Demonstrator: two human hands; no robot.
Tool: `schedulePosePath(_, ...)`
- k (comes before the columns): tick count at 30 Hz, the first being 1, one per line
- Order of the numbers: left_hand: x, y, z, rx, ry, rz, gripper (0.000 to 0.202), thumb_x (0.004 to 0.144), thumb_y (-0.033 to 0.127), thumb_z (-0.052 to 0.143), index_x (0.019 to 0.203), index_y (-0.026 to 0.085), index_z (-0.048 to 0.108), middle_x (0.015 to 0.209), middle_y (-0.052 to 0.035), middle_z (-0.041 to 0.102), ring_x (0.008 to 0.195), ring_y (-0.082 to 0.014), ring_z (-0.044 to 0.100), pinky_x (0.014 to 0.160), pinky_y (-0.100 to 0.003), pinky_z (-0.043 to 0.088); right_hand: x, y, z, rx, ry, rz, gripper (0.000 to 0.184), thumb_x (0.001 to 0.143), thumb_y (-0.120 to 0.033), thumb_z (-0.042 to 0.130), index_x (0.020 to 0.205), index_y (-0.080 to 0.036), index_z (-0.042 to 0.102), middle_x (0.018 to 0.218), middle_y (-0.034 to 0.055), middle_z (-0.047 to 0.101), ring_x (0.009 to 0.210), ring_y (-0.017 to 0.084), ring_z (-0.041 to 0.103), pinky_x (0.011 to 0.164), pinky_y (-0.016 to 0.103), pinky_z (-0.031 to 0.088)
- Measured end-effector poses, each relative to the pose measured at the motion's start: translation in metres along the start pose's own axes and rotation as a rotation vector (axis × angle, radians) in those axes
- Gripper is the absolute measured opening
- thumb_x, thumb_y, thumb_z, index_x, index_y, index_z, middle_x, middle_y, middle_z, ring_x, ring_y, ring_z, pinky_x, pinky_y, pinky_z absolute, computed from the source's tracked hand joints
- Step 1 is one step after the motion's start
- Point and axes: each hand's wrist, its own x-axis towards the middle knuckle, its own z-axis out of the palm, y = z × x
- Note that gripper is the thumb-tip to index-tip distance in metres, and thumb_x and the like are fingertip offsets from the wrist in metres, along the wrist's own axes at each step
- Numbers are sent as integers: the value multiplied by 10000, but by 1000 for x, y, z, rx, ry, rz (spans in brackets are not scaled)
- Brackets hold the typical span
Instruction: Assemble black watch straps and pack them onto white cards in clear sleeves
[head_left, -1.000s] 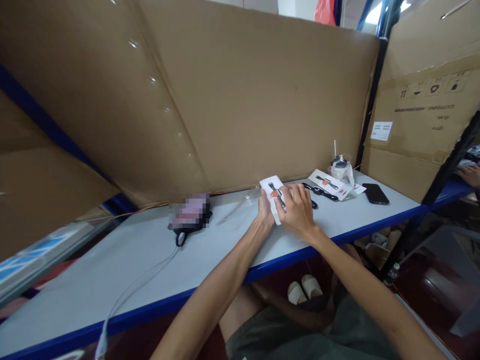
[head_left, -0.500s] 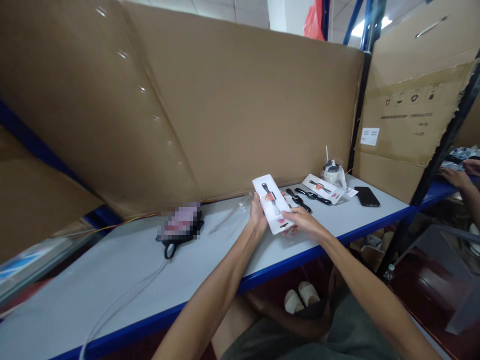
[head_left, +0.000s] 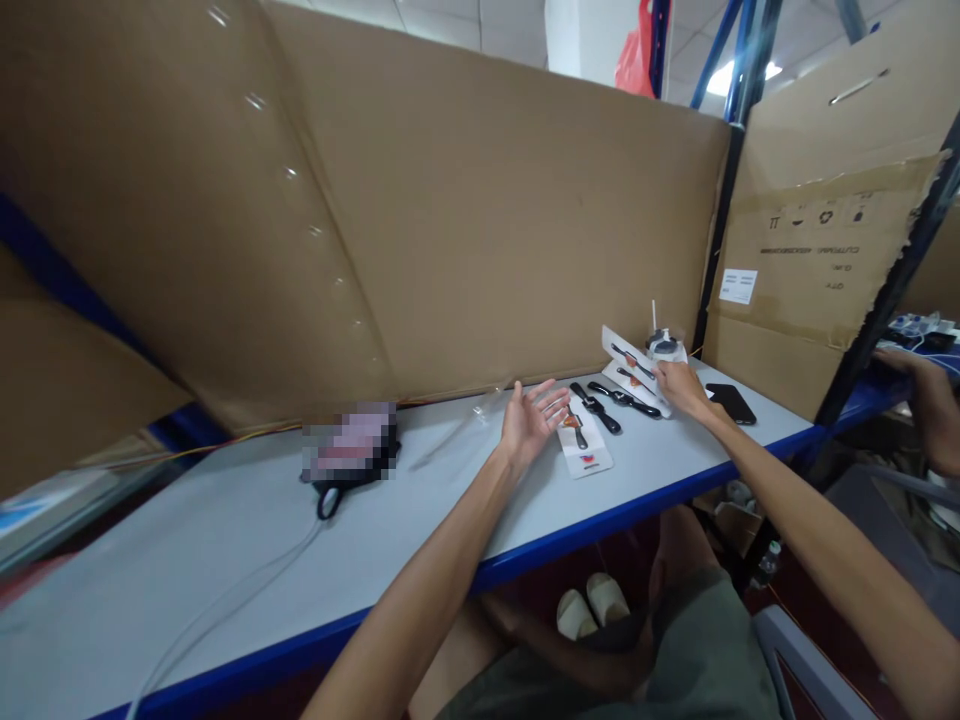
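Note:
My left hand [head_left: 531, 418] hovers palm up over the white table [head_left: 300, 540], fingers spread and empty. Just right of it a white card package with a black watch strap [head_left: 583, 446] lies flat. Two loose black straps [head_left: 611, 400] lie beyond it. My right hand [head_left: 679, 385] reaches further right and grips the edge of a second white card package [head_left: 626, 362], tilting it up off the table.
A tall cardboard sheet [head_left: 450, 220] walls the back. A lidded cup with straw [head_left: 664, 345] and a black phone [head_left: 730, 402] sit at the right. A blurred dark object [head_left: 349, 455] with a cable lies left. Another person's arm [head_left: 926, 385] shows at the far right.
The card package I held in both hands now lies on the table. My left hand has opened above it and my right hand has moved right onto the second package.

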Motion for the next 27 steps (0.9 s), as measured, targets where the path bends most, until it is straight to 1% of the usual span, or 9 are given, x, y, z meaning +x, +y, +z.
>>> schedulePosePath(2, 0, -1, 1, 11, -8, -3, 621, 1070, 541, 275, 1308, 99, 640, 1005, -172, 749, 807, -202, 726, 691, -295, 582, 4, 6, 4, -65, -43, 5, 419, 1086, -321, 365, 1160, -141, 736, 1172, 200, 754, 1080, 294, 702, 862, 311, 462)
schedulePosePath(4, -1, -2, 2, 16, -13, -7, 605, 1071, 531, 295, 1304, 95, 643, 988, -167, 751, 789, -198, 724, 667, -285, 576, 4, 7, 11, -90, -77, -9, 435, 1090, -327, 355, 1180, -124, 729, 1176, 218, 746, 1084, 301, 701, 865, 315, 455)
schedulePosePath(8, -2, -3, 2, 20, -2, -11, 573, 1070, 511, 325, 1299, 97, 649, 990, -166, 753, 767, -193, 721, 639, -275, 567, 3, -2, 23, -43, -105, -57, 427, 1091, -325, 383, 1160, -95, 736, 1216, 225, 729, 1127, 276, 684, 902, 285, 429)
schedulePosePath(10, -2, -2, 1, 18, 4, -10, 570, 1070, 502, 327, 1306, 96, 648, 987, -169, 755, 765, -195, 721, 645, -279, 570, 5, -5, 26, 5, -124, -29, 433, 1092, -316, 385, 1133, -78, 745, 1198, 219, 737, 1128, 257, 680, 903, 265, 422)
schedulePosePath(13, -1, -2, -1, 19, 3, 1, 575, 1066, 503, 334, 1321, 93, 646, 990, -173, 757, 767, -197, 720, 654, -284, 575, 9, -5, 26, 84, -168, 53, 444, 1090, -331, 396, 1102, -75, 758, 1131, 186, 761, 1081, 238, 690, 854, 244, 431)
schedulePosePath(16, 0, -3, -2, 27, -3, 6, 578, 1064, 512, 338, 1315, 96, 652, 987, -171, 756, 767, -197, 719, 651, -283, 575, 9, -3, 24, 97, -181, 93, 420, 1074, -379, 446, 1103, -105, 763, 1155, 174, 757, 1089, 249, 695, 824, 251, 441)
schedulePosePath(19, -1, -3, -2, 26, -4, 8, 570, 1066, 501, 338, 1316, 94, 648, 979, -167, 752, 763, -195, 716, 658, -285, 577, 6, -4, 24, 49, -185, 85, 403, 1062, -400, 473, 1119, -120, 757, 1212, 200, 737, 1131, 284, 693, 830, 281, 456)
schedulePosePath(23, -2, -1, 0, 21, 7, 0, 564, 1072, 493, 331, 1301, 85, 646, 955, -158, 746, 735, -185, 708, 636, -276, 569, -1, -10, 24, -51, -172, 101, 420, 1065, -384, 462, 1213, -95, 728, 1262, 248, 709, 1170, 324, 688, 861, 324, 474)
schedulePosePath(27, -1, -1, 0, 15, 20, -11, 550, 1073, 496, 331, 1249, 96, 665, 895, -134, 737, 710, -178, 701, 598, -263, 551, -9, -17, 15, -127, -148, 67, 432, 1059, -384, 485, 1208, -61, 729, 1246, 274, 709, 1179, 348, 687, 904, 355, 477)
